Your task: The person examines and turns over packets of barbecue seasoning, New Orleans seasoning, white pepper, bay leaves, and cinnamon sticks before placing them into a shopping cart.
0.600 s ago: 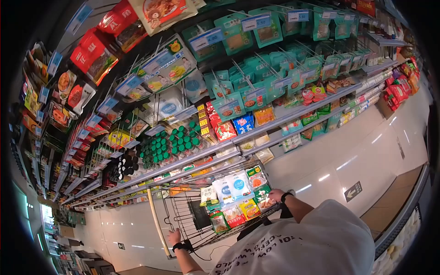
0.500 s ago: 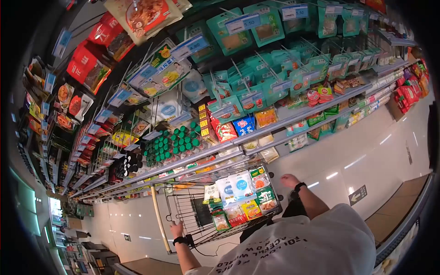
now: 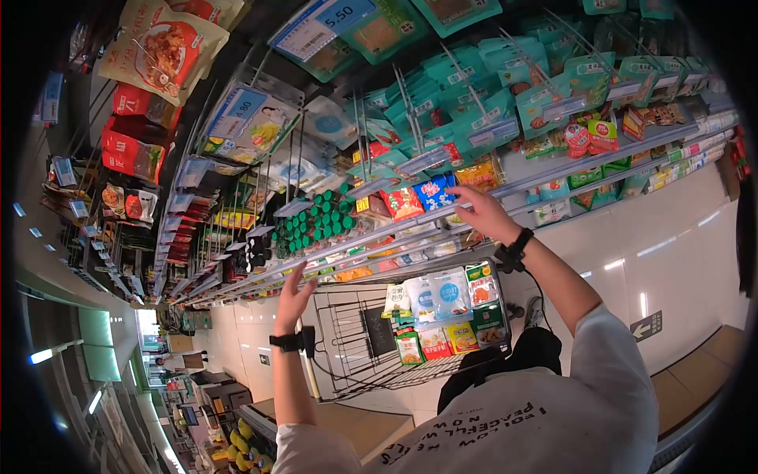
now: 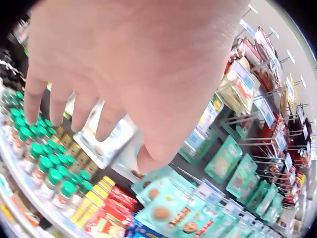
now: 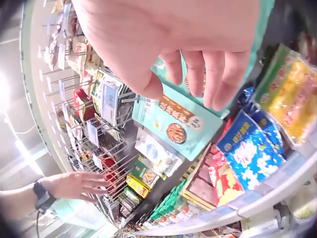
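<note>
My left hand (image 3: 294,302) is raised with fingers spread, between the cart and the shelf of green-capped jars (image 3: 320,217). Nothing is in it. In the left wrist view its fingers overlap those jars and white pouches behind them. My right hand (image 3: 483,215) reaches over the shelf edge, close to a blue bag (image 3: 434,192). The right wrist view shows its loosely bent fingers in front of a teal pouch (image 5: 193,119) hanging from the rack, with no item gripped. Below, the shopping cart (image 3: 379,332) carries several packets, among them a white-and-blue pouch (image 3: 452,294).
Metal hooks with price tags (image 3: 322,28) jut from the rack above my hands. Red packets (image 3: 130,158) hang at the left. A shelf rail (image 3: 600,164) runs along the lower goods. Tiled floor with an arrow sign (image 3: 646,325) lies at the right.
Both hands have risen from the cart towards the shelves: the right hand has left the packets in the cart, the left hand the cart's handle side. The view has moved closer to the rack.
</note>
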Tool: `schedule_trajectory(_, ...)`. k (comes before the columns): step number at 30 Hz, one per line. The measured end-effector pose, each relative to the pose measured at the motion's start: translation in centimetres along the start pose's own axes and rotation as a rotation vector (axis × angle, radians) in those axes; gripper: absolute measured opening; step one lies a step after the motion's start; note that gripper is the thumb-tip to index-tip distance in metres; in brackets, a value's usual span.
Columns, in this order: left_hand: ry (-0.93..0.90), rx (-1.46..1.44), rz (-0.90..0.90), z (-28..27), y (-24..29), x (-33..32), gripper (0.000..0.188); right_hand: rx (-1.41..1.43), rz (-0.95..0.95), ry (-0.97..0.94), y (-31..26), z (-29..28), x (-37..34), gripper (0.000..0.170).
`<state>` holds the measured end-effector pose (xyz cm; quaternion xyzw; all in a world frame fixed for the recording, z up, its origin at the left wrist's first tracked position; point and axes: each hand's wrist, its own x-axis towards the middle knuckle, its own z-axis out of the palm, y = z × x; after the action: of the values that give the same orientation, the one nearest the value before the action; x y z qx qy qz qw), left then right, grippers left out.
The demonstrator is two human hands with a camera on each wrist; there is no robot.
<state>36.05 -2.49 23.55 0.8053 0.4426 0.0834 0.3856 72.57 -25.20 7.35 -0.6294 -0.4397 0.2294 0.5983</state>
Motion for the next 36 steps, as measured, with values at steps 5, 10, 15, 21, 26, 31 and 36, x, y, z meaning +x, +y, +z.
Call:
schedule_trajectory(5, -0.091, -0.156, 0.281, 10.6, 5.2, 11.3, 0.080, -0.209, -0.112, 0.055, -2.1, 2.9, 5.9, 0.046)
schedule_trajectory(10, -0.166, -0.144, 0.223, 14.6, 3.3, 24.0, 0.033, -0.306, -0.009, 0.079, 0.4, 5.1, 9.0, 0.061)
schedule_trajectory(15, 0.151, -0.121, 0.783, 15.2, 6.2, 30.5, 0.026, -0.293, -0.049, 0.210, 2.2, 6.2, 11.4, 0.068)
schedule_trajectory(21, -0.201, -0.407, 0.415, 15.0, 8.8, 30.5, 0.021, -0.312, -0.116, 0.396, 7.0, 7.8, 14.8, 0.071)
schedule_trajectory(26, -0.232, -0.334, 0.313, 14.3, 8.8, 30.2, 0.019, -0.169, 0.027, 0.323, 8.0, 8.2, 16.3, 0.073)
schedule_trajectory(31, -0.162, -0.406, 0.421, 13.9, 8.1, 26.4, 0.023, 0.078, 0.162, 0.297, 5.4, 8.8, 14.4, 0.070)
schedule_trajectory(36, -0.144, -0.600, 0.315, 12.9, 8.4, 20.1, 0.025, -0.020, 0.303, 0.082, -1.3, 8.7, 9.3, 0.056)
